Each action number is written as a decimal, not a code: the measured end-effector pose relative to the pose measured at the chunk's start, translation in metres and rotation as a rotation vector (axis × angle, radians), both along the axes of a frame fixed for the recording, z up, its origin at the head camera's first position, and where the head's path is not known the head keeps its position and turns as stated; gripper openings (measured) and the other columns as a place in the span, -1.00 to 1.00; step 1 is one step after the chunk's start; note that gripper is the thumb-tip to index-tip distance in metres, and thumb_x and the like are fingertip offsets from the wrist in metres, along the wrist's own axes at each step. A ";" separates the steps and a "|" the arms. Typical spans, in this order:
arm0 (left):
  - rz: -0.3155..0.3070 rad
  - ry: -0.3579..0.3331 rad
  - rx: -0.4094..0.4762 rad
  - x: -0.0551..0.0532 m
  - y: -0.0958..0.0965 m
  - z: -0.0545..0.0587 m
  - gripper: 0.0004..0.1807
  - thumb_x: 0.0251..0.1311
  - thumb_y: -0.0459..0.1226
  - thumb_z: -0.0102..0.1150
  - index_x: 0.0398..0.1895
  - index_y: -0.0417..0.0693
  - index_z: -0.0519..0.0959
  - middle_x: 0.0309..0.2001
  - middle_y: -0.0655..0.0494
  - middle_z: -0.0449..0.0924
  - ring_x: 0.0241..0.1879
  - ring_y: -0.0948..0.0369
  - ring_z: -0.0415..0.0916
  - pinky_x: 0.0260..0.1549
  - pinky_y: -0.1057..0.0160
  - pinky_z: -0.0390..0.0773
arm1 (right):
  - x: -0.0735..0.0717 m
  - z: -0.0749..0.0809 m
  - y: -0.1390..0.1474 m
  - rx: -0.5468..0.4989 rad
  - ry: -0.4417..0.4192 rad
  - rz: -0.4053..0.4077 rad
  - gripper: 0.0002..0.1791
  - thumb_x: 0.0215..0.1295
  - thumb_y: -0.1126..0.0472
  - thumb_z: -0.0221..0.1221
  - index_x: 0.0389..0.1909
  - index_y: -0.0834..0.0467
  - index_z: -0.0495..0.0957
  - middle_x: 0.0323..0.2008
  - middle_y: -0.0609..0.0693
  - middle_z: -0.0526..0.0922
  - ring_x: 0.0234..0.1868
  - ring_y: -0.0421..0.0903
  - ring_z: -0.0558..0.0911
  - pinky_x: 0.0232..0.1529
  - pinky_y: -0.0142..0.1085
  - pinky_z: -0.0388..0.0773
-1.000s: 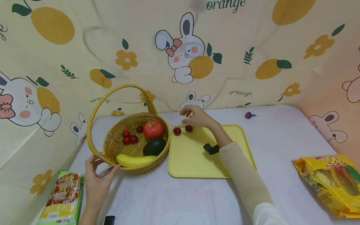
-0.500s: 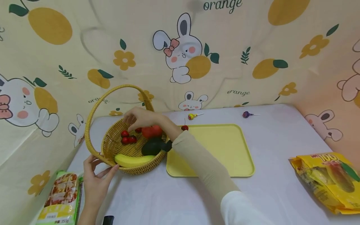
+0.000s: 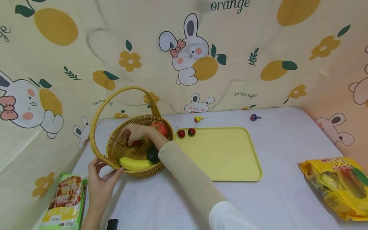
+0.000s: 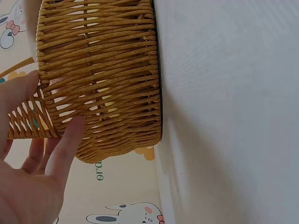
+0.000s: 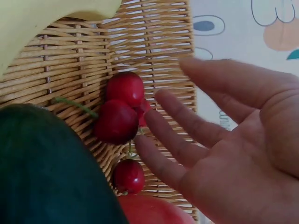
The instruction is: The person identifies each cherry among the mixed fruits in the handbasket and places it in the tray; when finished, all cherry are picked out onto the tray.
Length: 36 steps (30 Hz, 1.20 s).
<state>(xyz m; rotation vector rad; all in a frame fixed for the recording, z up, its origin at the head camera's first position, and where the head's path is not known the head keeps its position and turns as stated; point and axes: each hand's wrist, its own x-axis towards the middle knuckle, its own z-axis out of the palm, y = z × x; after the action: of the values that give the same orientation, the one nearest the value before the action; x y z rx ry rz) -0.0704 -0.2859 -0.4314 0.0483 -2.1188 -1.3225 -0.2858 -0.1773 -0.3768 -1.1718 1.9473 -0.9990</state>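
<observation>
A wicker basket (image 3: 143,174) with a tall handle stands on the left of the table. My left hand (image 3: 101,187) holds it where the handle meets the rim; in the left wrist view fingers (image 4: 70,140) lie against the weave. My right hand (image 3: 136,133) reaches inside, over the red cherries (image 5: 117,121). Its fingers are spread and slightly bent beside them, with nothing held in the right wrist view. Also in the basket are a banana (image 3: 135,163), a dark green avocado (image 5: 46,168) and a red apple (image 3: 161,127), the latter two partly behind my right arm in the head view.
A yellow tray (image 3: 221,153) is right of the basket, with two cherries (image 3: 186,133) at its far-left corner. Behind it lie a yellow lollipop (image 3: 198,119) and a purple one (image 3: 253,117). Snack bags flank the table: green (image 3: 63,201) left, yellow (image 3: 339,185) right.
My right hand has moved left from above the tray's far-left corner and down into the basket. The yellow lollipop, earlier mostly hidden by it, now shows fully. My left hand stays on the basket.
</observation>
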 end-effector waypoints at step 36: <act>0.014 -0.003 -0.004 0.001 0.001 0.001 -0.14 -0.07 -0.70 0.38 0.34 -0.35 0.22 0.15 -0.07 0.32 0.09 0.14 0.40 -0.25 0.54 0.68 | -0.032 0.038 0.079 -0.220 0.021 -0.007 -0.70 0.25 0.33 0.32 0.00 0.24 0.62 -0.14 0.03 0.63 -0.19 -0.09 0.54 -0.17 -0.36 0.60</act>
<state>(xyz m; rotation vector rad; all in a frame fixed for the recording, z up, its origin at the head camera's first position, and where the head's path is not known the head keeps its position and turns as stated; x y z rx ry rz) -0.0699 -0.2847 -0.4300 0.0633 -2.1196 -1.3101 -0.3174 -0.0980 -0.3388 -1.2999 1.8951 -1.2343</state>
